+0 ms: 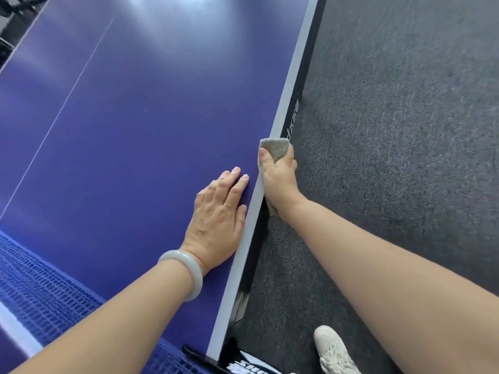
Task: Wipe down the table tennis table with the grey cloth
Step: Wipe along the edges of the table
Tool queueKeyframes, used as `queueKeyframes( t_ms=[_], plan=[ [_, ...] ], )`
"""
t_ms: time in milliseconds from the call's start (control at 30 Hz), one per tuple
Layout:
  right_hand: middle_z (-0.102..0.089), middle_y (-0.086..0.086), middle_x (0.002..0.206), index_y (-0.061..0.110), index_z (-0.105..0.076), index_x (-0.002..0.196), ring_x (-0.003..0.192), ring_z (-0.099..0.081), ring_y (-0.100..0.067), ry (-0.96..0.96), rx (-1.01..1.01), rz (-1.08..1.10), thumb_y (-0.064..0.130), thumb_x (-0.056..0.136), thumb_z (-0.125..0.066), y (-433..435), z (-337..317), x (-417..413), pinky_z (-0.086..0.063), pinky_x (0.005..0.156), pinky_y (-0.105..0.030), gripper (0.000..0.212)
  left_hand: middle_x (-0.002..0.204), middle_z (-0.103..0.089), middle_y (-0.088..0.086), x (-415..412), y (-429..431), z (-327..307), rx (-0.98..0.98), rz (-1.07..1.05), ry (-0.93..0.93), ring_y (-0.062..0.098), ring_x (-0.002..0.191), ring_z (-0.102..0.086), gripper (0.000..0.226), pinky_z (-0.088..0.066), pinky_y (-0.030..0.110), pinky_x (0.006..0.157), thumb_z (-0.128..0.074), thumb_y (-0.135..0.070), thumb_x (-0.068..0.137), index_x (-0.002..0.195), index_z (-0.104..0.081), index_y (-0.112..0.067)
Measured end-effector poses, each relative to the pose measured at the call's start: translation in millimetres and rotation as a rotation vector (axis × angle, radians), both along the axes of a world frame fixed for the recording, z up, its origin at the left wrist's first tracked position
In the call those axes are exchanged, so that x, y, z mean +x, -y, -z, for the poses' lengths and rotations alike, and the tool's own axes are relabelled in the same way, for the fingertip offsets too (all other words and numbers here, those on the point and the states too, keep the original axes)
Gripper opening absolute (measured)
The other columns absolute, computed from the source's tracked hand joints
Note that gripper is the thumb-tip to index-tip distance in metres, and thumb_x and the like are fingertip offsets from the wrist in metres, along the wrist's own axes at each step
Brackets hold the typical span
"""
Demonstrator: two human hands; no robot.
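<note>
Head view: a blue net [40,287] crosses the frame at 8 o'clock, over the blue surface [135,130]. Near centre the left grip [218,217], a pale bracelet [183,273] on its wrist, lies flat on the surface, fingers straight. At its 1 o'clock the right grip [279,176] is curled round the grey cloth [274,147], holding it on the surface's white edge. Grey carpet [405,130] fills 3 o'clock, with a white shoe [334,349] at 5 o'clock.

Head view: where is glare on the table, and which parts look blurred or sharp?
In the head view, pale glare washes the far end of the table top; the carpet at upper right is streaked with blur; the right hand gripping the grey cloth and the flat left hand look fairly sharp.
</note>
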State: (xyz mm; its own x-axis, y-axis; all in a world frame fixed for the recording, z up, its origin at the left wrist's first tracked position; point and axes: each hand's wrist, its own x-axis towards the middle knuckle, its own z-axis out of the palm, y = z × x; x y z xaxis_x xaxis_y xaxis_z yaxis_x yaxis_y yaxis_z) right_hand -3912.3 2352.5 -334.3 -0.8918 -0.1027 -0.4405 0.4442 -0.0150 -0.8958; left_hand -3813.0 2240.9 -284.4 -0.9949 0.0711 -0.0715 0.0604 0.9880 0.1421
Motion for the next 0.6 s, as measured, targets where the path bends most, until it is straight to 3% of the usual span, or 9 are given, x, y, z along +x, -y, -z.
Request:
queueKeyframes(
  t_ms=[67,133,233,300,500,600],
  plan=[
    [-0.023,-0.018,0.15,0.016,-0.008,0.157,0.134,-0.038,-0.034,0.002,0.007,-0.01,0.046,0.1,-0.049,-0.9,0.7,-0.2,-0.034,0.113,-0.045,0.077,0.143,-0.048,0.005,-16.8,-2.0,-5.7,0.005,-0.024,-0.013,0.027,0.129,-0.045,0.052,-0.033,0.044,0.113,-0.029,-0.031,0.097,0.138,-0.052,-0.01],
    [-0.025,-0.015,0.146,0.018,-0.007,0.157,0.132,-0.04,-0.034,-0.003,-0.002,-0.024,0.047,0.099,-0.049,-1.6,0.2,-0.5,-0.037,0.111,-0.049,0.077,0.14,-0.048,0.006,-45.8,-8.5,-7.0,0.017,-0.066,-0.037,0.027,0.127,-0.045,0.041,-0.035,0.046,0.111,-0.036,-0.023,0.101,0.136,-0.052,-0.008],
    [-0.027,-0.014,0.143,0.019,-0.009,0.156,0.131,-0.04,-0.036,-0.004,-0.017,-0.023,0.047,0.099,-0.049,-1.1,-1.2,3.4,-0.037,0.11,-0.05,0.075,0.16,-0.029,0.005,-94.3,-18.2,0.0,-0.02,-0.065,-0.044,0.021,0.148,-0.025,0.047,-0.015,0.036,0.122,-0.038,-0.016,0.105,0.151,-0.036,-0.011],
    [-0.026,-0.016,0.144,0.017,-0.009,0.156,0.131,-0.039,-0.038,-0.016,-0.009,-0.026,0.046,0.099,-0.048,-2.1,-1.3,2.1,-0.036,0.111,-0.05,0.075,0.164,-0.017,0.002,-131.2,-21.2,5.9,-0.027,-0.096,-0.031,0.018,0.152,-0.012,0.051,-0.006,0.032,0.123,-0.035,-0.019,0.106,0.156,-0.024,-0.016],
    [-0.021,-0.017,0.153,0.009,-0.005,0.157,0.143,-0.022,-0.032,-0.048,0.041,-0.054,0.041,0.101,-0.048,-5.7,3.0,-20.8,-0.022,0.119,-0.044,0.078,0.166,-0.007,-0.005,-185.3,-9.2,20.1,-0.033,-0.181,0.014,0.015,0.153,-0.001,0.054,0.001,0.036,0.124,-0.025,-0.038,0.106,0.158,-0.014,-0.027],
    [-0.022,-0.021,0.153,0.006,-0.01,0.156,0.141,-0.026,-0.037,-0.03,0.05,0.015,0.04,0.101,-0.049,-8.7,3.2,-86.2,-0.026,0.117,-0.049,0.075,0.165,-0.009,-0.008,-181.0,-10.3,21.9,0.012,-0.194,-0.028,0.01,0.152,-0.002,0.056,0.0,0.035,0.125,-0.02,-0.043,0.103,0.157,-0.017,-0.03]
  ],
)
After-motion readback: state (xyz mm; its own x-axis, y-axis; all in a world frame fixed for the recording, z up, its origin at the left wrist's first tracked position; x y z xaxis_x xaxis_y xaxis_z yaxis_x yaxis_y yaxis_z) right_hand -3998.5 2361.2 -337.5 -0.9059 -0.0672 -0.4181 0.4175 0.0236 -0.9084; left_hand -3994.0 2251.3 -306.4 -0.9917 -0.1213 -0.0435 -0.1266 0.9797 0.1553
